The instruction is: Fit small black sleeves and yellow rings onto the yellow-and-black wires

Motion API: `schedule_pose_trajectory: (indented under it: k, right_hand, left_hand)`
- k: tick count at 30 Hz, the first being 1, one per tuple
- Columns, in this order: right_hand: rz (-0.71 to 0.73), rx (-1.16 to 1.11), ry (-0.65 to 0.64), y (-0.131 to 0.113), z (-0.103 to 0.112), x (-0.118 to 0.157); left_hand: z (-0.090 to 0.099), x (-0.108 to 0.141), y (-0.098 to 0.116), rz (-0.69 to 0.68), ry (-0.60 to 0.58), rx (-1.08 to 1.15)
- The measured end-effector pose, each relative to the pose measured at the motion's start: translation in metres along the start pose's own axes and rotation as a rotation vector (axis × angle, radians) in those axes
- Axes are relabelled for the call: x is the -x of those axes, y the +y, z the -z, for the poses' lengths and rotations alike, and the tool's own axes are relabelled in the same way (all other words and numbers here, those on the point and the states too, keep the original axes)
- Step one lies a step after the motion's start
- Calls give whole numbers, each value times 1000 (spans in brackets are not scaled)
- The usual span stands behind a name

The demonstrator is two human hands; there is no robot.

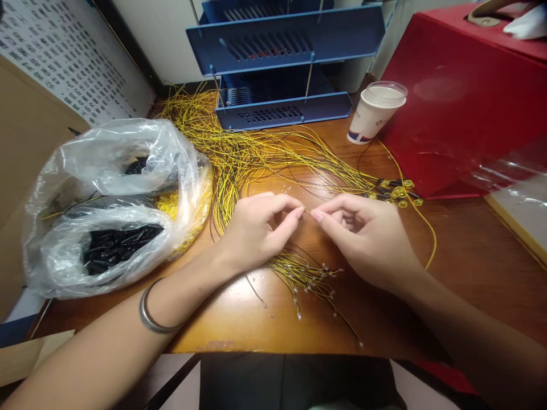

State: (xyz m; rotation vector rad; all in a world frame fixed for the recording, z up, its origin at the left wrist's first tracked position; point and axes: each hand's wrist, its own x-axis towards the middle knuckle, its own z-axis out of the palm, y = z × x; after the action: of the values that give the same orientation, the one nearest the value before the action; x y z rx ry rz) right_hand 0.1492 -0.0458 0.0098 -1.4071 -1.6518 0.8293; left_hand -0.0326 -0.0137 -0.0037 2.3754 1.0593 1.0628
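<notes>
My left hand pinches a thin yellow wire between thumb and forefinger, over the middle of the table. Close on its right, my right hand pinches the same wire, with a small gap between the two hands. Beneath and in front of them lies a bunch of yellow and black wires with small clear tips. A large tangle of yellow and black wires spreads behind my hands. Its right end reaches several black parts with yellow caps.
Clear plastic bags with black and yellow pieces stand at the left. Blue stacked trays are at the back, a paper cup beside them, a red box at the right. The wooden table's front edge is near.
</notes>
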Motion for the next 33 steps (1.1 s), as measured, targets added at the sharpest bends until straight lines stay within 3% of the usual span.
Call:
schedule_pose_trajectory:
  k: [21,33]
  right_hand:
    - [-2,-29,37,5,2,1]
    - [-8,-16,20,5,1,1]
  left_hand:
    - [4,-3,-1,153,5,68]
    - [2,-1,-4,-67,-26,-40]
